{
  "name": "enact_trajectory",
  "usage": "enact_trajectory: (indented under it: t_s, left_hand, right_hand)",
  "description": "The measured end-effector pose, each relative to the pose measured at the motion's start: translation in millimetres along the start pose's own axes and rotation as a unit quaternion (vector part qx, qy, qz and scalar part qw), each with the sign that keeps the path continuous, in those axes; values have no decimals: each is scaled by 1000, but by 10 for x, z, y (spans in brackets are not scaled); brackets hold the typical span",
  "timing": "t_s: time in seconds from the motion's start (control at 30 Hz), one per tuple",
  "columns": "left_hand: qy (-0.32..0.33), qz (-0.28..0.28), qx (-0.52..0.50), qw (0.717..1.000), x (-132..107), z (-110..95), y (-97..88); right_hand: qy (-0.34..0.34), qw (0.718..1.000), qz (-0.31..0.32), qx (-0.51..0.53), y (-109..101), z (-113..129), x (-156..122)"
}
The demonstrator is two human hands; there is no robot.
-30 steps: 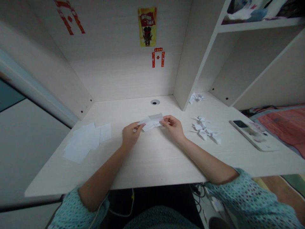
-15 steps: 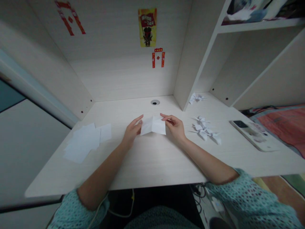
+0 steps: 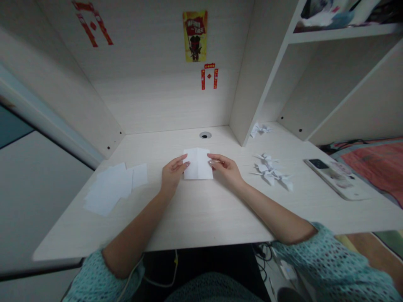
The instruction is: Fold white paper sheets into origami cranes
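A small white sheet of paper [image 3: 198, 165] with a crease down its middle is held just above the desk, facing me. My left hand [image 3: 172, 171] pinches its left edge between thumb and fingers. On the opposite edge, my right hand [image 3: 227, 168] grips the paper in the same way. To the right lie several folded white paper cranes [image 3: 270, 171]. Loose white paper sheets [image 3: 108, 188] are spread in a pile on the left.
A phone [image 3: 335, 178] lies at the right of the desk [image 3: 201, 218], beside a reddish cloth [image 3: 374, 161]. More folded paper [image 3: 260, 130] sits by the upright shelf panel [image 3: 261, 71]. A round cable hole [image 3: 205, 135] is near the back wall.
The paper has turned from a tented, tilted pose to a flatter one facing me. My right hand has moved slightly left and now grips the right edge with its thumb in front.
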State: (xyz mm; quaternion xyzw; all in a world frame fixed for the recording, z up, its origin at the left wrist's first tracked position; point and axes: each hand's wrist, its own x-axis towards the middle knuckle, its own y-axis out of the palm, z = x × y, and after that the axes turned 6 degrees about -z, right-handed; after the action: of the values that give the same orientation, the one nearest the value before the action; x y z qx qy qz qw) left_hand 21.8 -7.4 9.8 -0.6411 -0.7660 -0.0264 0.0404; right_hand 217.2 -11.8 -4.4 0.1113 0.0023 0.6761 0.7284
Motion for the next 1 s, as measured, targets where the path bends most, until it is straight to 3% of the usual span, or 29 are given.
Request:
enact_trajectory:
  t_s: [0.17,0.4,0.67,1.0]
  left_hand:
    - [-20,-9,8,1000,-6,-26,4]
    - [-44,20,-1,999,-1,-15,6]
    - [-33,25,3,999,6,-9,-8]
    - [-26,86,-4,996,-42,-27,41]
  right_hand:
    - [-24,998,-21,-45,5,21,-24]
    - [-42,997,-38,-55,3,38,-16]
    - [-44,996,-44,-64,14,46,-18]
    - [-47,990,-135,-16,-44,-6,58]
